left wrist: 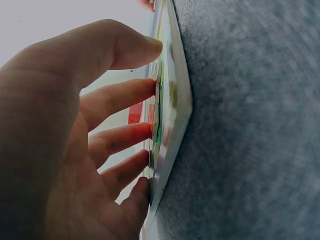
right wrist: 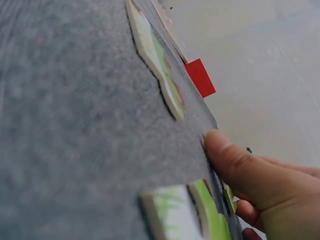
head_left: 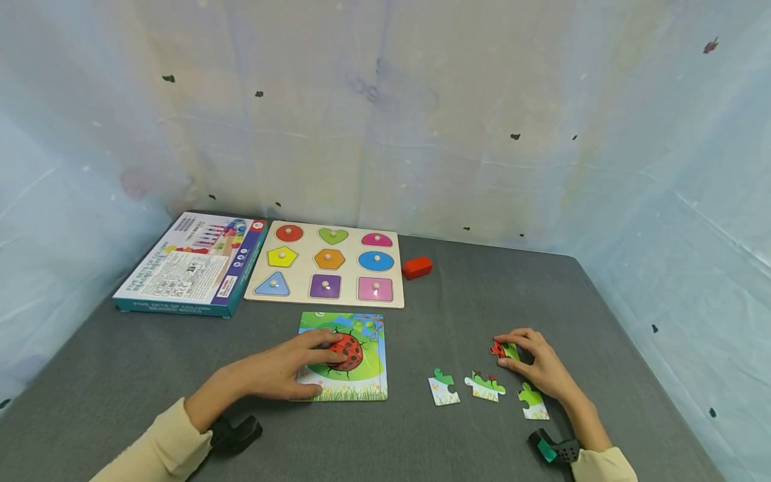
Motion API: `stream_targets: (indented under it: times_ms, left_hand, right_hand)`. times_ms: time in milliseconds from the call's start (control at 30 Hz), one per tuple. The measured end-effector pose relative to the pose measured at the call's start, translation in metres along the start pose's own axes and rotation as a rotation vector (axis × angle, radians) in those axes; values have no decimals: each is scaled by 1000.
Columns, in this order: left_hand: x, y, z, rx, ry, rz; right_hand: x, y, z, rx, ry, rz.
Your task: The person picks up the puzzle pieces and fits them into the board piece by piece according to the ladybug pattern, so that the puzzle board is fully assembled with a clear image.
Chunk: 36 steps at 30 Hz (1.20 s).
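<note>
My left hand (head_left: 274, 367) lies with outstretched fingers across a ladybird picture board (head_left: 375, 338), the fingertips on the red ladybird and the thumb near the lower edge. In the left wrist view its fingers (left wrist: 122, 137) touch the board's face side-on. On the right, my right hand (head_left: 540, 367) pinches a red-and-green puzzle piece (head_left: 511, 350) between thumb and fingers, low over the table. Three more loose pieces lie near that hand: a left one (head_left: 444, 393), a middle one (head_left: 485, 388) and a right one (head_left: 533, 405) just below the palm.
Behind the picture board lies a wooden shape board (head_left: 301, 289) with knobbed pieces. A flat game box (head_left: 175, 268) is at its left, and a red block (head_left: 417, 268) at its right. Plastic sheeting (head_left: 385, 134) rises behind the grey table (head_left: 470, 308).
</note>
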State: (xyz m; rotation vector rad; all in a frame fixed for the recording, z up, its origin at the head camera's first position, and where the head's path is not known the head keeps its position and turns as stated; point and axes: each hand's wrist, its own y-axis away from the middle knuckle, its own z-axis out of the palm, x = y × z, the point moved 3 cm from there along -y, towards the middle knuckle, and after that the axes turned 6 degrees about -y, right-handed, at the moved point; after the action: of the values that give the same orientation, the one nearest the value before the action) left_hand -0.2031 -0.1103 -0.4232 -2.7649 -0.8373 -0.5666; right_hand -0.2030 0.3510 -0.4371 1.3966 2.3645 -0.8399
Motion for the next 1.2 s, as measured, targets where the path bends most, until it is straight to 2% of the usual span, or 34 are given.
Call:
stream_targets:
  times_ms: [167,367,533,700,900,1033,1200]
  left_hand:
    - [2,0,0,6,-2,13]
    - [3,0,1,22,-23,30]
    - [3,-1,2,27,-43,27]
    - [4,-2,4,-6,-33,1]
    - [5,-3,4,-47,1,-45]
    - [4,-3,4,-68,20,-77]
    - [3,-3,3,-58,15,-61]
  right_hand:
    - [-8,-10,1,21,-36,-67]
    - [-33,-31,11,13,-78,-153]
    - [-61,-50,24,44,-91,-170]
    - [-88,-68,38,61,-139,-170]
    - [-113,-84,56,40,-173,-175]
    - [-128,-93,67,18,-181,-216]
    - [-146,-101,83,-21,-194,-289]
